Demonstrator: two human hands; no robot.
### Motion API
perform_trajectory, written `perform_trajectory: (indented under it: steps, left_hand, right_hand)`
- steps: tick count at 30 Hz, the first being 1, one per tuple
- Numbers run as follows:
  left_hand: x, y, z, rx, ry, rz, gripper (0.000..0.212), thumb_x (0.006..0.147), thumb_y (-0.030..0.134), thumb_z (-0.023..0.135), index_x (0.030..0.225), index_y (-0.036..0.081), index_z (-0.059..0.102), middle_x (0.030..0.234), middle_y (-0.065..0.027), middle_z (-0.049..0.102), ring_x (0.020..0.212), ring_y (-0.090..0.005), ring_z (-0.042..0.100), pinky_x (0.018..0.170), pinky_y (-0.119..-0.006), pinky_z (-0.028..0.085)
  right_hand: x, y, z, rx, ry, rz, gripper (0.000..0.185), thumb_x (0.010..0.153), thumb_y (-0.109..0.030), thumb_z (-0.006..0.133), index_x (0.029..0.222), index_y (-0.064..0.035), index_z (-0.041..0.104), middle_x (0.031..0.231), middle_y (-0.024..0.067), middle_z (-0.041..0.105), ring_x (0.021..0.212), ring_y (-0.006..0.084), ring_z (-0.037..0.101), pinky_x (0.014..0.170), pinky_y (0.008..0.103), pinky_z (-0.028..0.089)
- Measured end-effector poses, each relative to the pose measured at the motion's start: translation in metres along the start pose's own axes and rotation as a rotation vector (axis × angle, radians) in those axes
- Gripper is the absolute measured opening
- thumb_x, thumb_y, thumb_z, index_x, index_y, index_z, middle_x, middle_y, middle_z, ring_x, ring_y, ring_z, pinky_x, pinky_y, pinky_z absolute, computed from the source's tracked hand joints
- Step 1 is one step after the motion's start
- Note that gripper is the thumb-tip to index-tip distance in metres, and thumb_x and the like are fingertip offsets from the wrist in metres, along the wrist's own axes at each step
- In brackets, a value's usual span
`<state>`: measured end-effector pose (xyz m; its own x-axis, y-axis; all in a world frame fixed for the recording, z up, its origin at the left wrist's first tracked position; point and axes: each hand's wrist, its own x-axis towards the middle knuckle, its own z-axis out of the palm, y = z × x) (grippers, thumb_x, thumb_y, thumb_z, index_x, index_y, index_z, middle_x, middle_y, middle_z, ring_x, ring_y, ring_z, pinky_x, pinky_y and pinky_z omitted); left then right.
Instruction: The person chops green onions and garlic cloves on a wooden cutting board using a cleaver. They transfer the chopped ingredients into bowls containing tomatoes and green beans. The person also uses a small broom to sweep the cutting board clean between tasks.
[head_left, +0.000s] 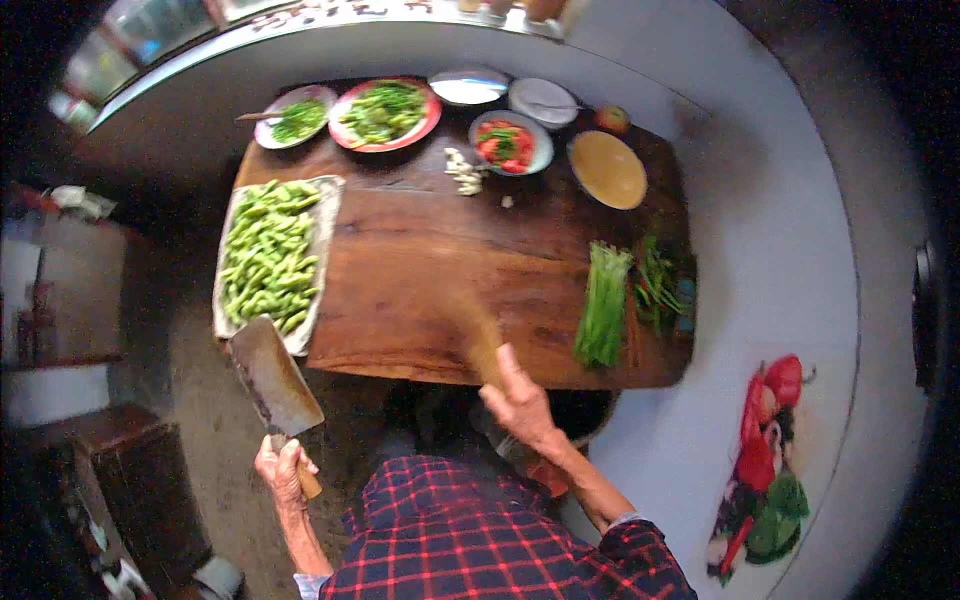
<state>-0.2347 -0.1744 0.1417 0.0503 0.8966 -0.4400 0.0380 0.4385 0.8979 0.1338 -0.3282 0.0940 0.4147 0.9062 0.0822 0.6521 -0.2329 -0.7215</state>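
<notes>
My left hand (283, 469) grips the wooden handle of a cleaver, its broad stained blade (276, 379) pointing up and left, off the table's front edge. Close beyond the blade lies a pale tray (328, 225) heaped with green bean pods (270, 247). In my right hand (521, 405) is a long tan object (480, 337), too blurred to name, reaching over the front of the dark wooden table (420, 247). A bundle of cut green stalks (602, 307) lies to the right of this hand, beside green and red chilies (655, 281).
Along the back stand a plate of chopped greens (298, 120), a red-rimmed plate (431, 124) of green vegetables, a bowl of chopped tomato (510, 146), a white bowl (544, 101) and a tan bowl (607, 171). Garlic cloves (463, 172) lie loose. A wall (765, 262) borders the right.
</notes>
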Motion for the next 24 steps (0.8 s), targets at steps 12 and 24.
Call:
perform_trajectory:
  steps: [12, 24]
  left_hand:
    - [0.051, 0.028, 0.045, 0.136, -0.372, -0.102, 0.009, 0.086, 0.005, 0.062, 0.085, 0.003, 0.053, 0.062, -0.0031, 0.053, 0.046, -0.0122, 0.053, 0.041, -0.027, 0.050]
    - [0.086, 0.039, 0.089, 0.314, -0.607, -0.119, 0.012, 0.084, 0.007, 0.066, 0.087, 0.002, 0.056, 0.065, -0.0018, 0.057, 0.048, -0.0099, 0.053, 0.044, -0.027, 0.046]
  right_hand:
    - [0.018, 0.074, -0.111, -0.466, 0.460, 0.833, 0.073, 0.091, -0.023, 0.057, 0.152, -0.0041, 0.021, 0.110, 0.0337, 0.057, 0.097, 0.0484, 0.058, 0.083, 0.0521, 0.047]
    - [0.041, 0.118, -0.117, -0.996, 0.681, 0.643, 0.071, 0.096, -0.033, 0.057, 0.148, 0.0034, 0.025, 0.112, 0.0283, 0.058, 0.102, 0.0445, 0.054, 0.086, 0.0522, 0.044]
